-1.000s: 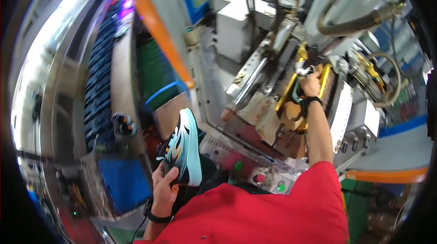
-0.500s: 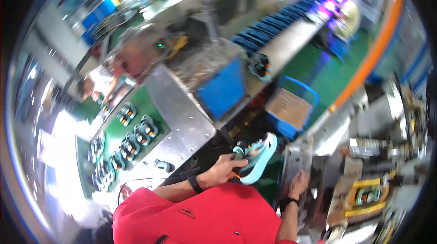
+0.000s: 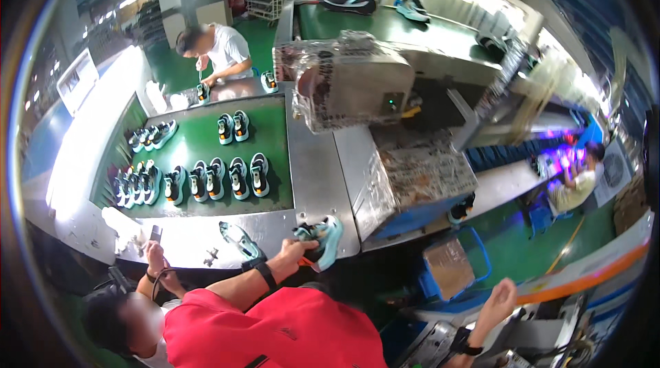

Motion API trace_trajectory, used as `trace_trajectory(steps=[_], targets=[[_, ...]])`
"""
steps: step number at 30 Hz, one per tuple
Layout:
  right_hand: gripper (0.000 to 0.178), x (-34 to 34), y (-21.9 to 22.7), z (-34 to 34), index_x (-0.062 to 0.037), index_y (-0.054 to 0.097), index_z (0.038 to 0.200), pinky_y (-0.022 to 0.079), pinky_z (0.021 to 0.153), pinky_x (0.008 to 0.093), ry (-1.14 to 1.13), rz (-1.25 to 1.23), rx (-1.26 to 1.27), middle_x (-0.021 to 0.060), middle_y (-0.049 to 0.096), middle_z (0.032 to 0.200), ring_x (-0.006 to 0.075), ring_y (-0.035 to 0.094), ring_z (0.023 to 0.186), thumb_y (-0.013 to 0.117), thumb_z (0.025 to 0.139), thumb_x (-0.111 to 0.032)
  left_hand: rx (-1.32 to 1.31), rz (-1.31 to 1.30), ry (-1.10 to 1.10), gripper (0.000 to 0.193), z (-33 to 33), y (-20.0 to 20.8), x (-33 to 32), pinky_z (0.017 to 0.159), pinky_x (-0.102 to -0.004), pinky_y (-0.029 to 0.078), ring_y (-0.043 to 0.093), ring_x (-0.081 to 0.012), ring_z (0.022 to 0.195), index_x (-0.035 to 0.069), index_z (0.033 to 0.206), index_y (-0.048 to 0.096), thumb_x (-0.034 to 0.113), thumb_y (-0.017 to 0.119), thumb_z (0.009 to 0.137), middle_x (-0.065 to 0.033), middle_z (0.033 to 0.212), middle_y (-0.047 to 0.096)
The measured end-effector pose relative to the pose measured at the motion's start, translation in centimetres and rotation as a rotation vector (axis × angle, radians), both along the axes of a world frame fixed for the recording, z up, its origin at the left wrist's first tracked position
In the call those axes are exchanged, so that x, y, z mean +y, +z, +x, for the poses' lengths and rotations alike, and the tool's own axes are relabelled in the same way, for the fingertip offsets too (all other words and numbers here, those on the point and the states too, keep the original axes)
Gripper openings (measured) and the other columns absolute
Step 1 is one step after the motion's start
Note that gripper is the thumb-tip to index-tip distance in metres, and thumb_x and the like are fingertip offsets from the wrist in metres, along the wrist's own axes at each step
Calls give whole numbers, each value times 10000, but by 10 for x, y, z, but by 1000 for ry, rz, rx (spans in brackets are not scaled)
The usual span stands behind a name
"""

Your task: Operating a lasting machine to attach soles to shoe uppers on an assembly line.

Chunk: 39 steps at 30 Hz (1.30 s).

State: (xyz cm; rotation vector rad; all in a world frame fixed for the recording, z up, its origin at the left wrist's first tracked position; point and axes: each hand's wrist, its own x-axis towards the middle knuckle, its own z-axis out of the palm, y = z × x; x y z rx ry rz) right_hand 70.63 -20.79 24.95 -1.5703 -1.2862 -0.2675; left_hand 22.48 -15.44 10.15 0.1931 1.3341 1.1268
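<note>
My left hand (image 3: pixel 297 251) grips a sneaker (image 3: pixel 331 241) with a pale teal sole and a dark upper, held at the near edge of the metal table. The fingers wrap round the dark part of the shoe, and the sole faces right. Out to the right, my right hand (image 3: pixel 500 300) is raised over the machine side with loosely bent fingers and nothing visible in it. A pale teal shoe piece (image 3: pixel 238 239) lies on the metal tabletop, left of the sneaker that I hold.
Several sneakers stand in rows on the green belt (image 3: pixel 268 136). A co-worker in white (image 3: pixel 230 52) handles a shoe beyond it; another person's hand (image 3: pixel 157 258) is close on my left. A wrapped machine (image 3: pixel 357 86) stands ahead. A blue cart (image 3: pixel 447 268) sits to the right.
My view has swung left, toward the green belt. My left hand still grips the sneaker, now at the metal table's edge. My right hand has left the metal surface and is raised.
</note>
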Motion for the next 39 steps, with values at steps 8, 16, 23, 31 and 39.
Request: trace_trajectory(steps=[8, 16, 23, 31, 39], targets=[[232, 280, 238, -207, -16, 619, 1064, 489, 737, 318, 435, -97, -521, 91, 656, 1027, 201, 617, 871, 601, 835, 12, -31, 100, 351, 197, -159, -61, 177, 650, -419, 570, 677, -249, 759, -9, 1000, 632, 9, 683, 811, -106, 887, 677], [614, 564, 292, -436, -53, 476, 1375, 391, 1049, 372, 703, -231, -955, 196, 564, 1318, 305, 521, 1253, 619, 778, -73, 280, 39, 473, 422, -329, -117, 354, 652, -358, 531, 658, -252, 708, -99, 991, 604, 156, 755, 690, -181, 882, 662], [659, 728, 264, -570, -168, 386, 1454, 303, 1127, 384, 736, -90, -1259, 173, 430, 1450, 310, 398, 1356, 617, 839, -118, 1089, 43, 345, 555, -422, -176, 435, 922, -441, 462, 582, -421, 1047, -9, 1222, 482, 147, 645, 716, -259, 1090, 612], [432, 715, 240, -606, -14, 495, 723, 423, 610, 388, 424, -221, -1174, 141, 558, 712, 280, 527, 640, 738, 799, -364, 882, 297, 169, 611, -304, -149, 331, 1127, -392, 296, 364, -353, 1370, -46, 1378, 404, 176, 659, 870, -263, 1447, 392], [392, 726, 263, -459, -31, 650, 1010, 512, 737, 328, 682, -412, -643, 94, 678, 900, 170, 640, 812, 762, 697, -239, -63, 135, -163, 361, -102, -59, 189, 825, -315, 503, 620, -163, 964, -53, 1127, 636, 179, 702, 860, -128, 1056, 683]])
